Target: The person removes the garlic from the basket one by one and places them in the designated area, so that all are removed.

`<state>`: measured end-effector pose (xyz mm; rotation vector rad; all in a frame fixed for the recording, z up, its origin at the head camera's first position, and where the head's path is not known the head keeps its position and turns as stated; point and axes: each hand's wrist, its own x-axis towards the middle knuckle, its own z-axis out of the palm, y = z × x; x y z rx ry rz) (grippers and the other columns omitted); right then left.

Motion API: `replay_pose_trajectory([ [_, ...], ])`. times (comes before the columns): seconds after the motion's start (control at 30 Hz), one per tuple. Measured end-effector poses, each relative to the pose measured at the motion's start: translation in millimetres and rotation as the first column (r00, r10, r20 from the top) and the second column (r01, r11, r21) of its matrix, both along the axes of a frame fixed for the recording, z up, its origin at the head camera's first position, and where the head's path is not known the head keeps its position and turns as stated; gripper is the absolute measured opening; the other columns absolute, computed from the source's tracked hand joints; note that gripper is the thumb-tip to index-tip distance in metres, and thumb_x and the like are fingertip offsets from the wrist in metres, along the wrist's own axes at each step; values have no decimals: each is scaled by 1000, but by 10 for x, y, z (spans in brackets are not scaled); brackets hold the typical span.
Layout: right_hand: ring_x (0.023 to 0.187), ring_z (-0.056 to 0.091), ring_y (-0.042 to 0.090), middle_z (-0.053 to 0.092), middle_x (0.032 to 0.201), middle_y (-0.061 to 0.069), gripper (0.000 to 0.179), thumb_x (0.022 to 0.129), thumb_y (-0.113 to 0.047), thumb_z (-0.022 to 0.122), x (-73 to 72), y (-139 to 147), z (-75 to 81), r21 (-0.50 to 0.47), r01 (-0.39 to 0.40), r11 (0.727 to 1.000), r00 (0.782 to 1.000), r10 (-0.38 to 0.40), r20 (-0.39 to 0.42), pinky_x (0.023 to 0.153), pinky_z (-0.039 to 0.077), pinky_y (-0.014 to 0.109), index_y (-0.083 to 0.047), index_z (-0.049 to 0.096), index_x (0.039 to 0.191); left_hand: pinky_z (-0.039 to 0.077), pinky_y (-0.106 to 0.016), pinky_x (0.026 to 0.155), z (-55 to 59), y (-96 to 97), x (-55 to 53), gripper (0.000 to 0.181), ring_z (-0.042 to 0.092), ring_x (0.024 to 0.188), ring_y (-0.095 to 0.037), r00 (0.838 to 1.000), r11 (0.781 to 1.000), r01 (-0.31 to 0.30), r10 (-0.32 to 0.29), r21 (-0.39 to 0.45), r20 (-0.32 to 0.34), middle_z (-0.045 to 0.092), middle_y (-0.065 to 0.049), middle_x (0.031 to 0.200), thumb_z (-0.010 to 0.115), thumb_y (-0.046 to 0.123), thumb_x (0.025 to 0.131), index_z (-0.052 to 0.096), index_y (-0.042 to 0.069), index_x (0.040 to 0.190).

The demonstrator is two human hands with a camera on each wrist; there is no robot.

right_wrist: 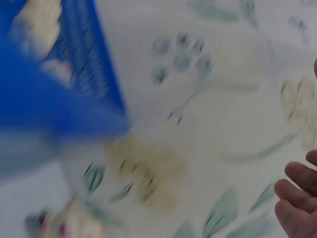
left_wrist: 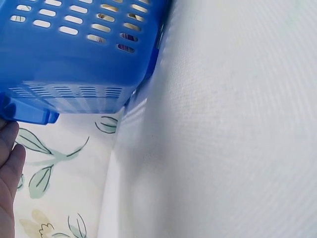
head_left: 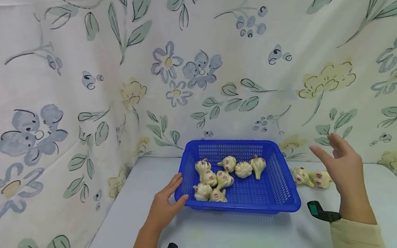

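A blue plastic basket [head_left: 255, 197] with slotted walls sits on the white table and holds several garlic bulbs [head_left: 243, 169], most of them toward its left side. My left hand [head_left: 164, 205] is at the basket's left rim, fingers extended along the outside and thumb by the near corner. In the left wrist view, its fingertips [left_wrist: 16, 153] are right at the rim. Raised to the right of the basket, my right hand [head_left: 344, 163] has its fingers and thumb spread, with nothing between them. Just behind it, two garlic bulbs [head_left: 301, 176] lie on the table, one partly hidden by the hand.
A floral cloth [head_left: 218, 111] hangs behind the table [head_left: 143, 174] and along its left side. Dark devices are strapped to both wrists, the right one [head_left: 323, 212] showing a small screen. Blurred in the right wrist view, a garlic bulb [right_wrist: 74, 223] lies below the basket's corner.
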<state>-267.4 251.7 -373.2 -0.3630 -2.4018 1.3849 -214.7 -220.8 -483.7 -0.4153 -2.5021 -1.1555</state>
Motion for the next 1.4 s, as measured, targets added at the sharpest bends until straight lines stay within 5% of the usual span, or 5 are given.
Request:
replay_pose_trajectory([
  [0.17,139,44,15,46,152,0,73,89,-49,67,-119,-342,343,61,-128,990,979,136,-152,114,37,27,-30,37,152,40,-44,108,10,2,3,61,40,142,-22,1000,1000,1,-1,-1,-3,42,3,154,72,31,90,52,9,143],
  [0.37,111,58,0,64,129,7,57,89,-41,71,-356,-751,463,95,-324,941,908,338,-249,91,47,9,-18,57,139,40,-44,109,18,12,8,60,40,142,-18,1000,1000,3,-3,12,-15,43,5,153,72,30,89,53,9,142],
  [0.77,116,60,24,65,127,12,63,89,-46,69,-977,-1214,42,-34,-589,807,808,588,-35,102,48,46,-8,57,138,40,-43,110,9,9,6,60,39,142,-15,1000,1000,-2,1,25,8,42,9,153,71,35,90,53,12,142],
  [0.97,124,55,36,62,132,17,67,87,-47,71,-1087,-1360,-67,63,-653,754,754,642,139,103,45,56,-8,55,139,40,-43,109,21,-1,-8,60,39,142,-15,1000,1000,1,0,10,-16,43,8,153,72,33,90,53,11,142],
  [1.4,123,56,40,59,134,22,62,88,-33,72,-1250,-1684,-299,124,-743,657,659,688,303,99,50,53,1,55,136,40,-44,109,23,12,-6,59,40,141,-16,1000,1000,2,-1,7,-22,44,7,152,72,30,89,54,10,142],
])
